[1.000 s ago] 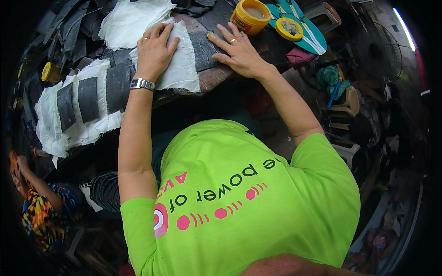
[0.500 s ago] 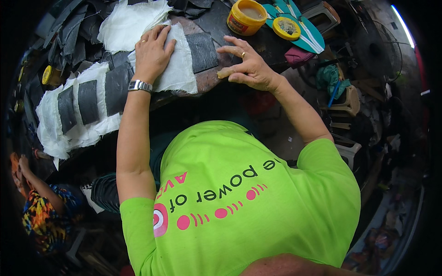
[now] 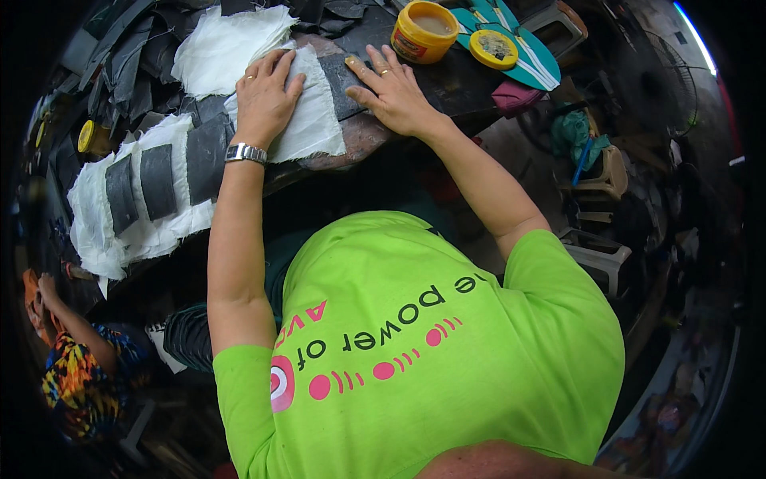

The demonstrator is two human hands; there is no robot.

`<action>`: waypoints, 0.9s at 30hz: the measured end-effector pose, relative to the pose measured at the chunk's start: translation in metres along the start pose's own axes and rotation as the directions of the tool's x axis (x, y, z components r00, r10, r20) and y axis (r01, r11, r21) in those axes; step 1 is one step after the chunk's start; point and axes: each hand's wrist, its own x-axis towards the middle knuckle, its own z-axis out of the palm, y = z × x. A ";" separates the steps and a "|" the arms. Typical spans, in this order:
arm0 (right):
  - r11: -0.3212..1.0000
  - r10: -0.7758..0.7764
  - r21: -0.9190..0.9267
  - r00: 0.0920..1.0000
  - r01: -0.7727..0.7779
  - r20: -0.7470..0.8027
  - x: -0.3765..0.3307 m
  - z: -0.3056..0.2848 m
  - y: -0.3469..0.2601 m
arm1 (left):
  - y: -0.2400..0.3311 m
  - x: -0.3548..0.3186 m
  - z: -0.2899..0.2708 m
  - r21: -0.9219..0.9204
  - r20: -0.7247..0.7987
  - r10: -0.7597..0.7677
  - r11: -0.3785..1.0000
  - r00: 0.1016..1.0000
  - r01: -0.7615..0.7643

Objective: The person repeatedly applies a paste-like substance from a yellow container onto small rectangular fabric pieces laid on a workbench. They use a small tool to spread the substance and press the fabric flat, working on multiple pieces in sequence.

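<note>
White cloth (image 3: 307,120) lies on the dark bench (image 3: 471,80), left hand (image 3: 267,96) flat on it, fingers released. Right hand (image 3: 395,92) open, pressing a dark strip (image 3: 341,80) at the cloth's right edge. Yellow tub (image 3: 424,32), lid off, holds tan paste; its lid (image 3: 493,48) lies just beside. Cloth's lower edge overhangs the bench front; bare bench right of the hand

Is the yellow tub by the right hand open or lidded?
Open. The yellow tub shows tan paste inside, and its yellow lid lies beside it, beyond the right hand.
</note>
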 end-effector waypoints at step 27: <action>0.760 -0.129 0.534 0.891 0.371 -0.435 0.030 -0.086 -0.049 | -0.001 0.005 -0.078 -0.560 0.203 -0.208 0.776 0.957 0.288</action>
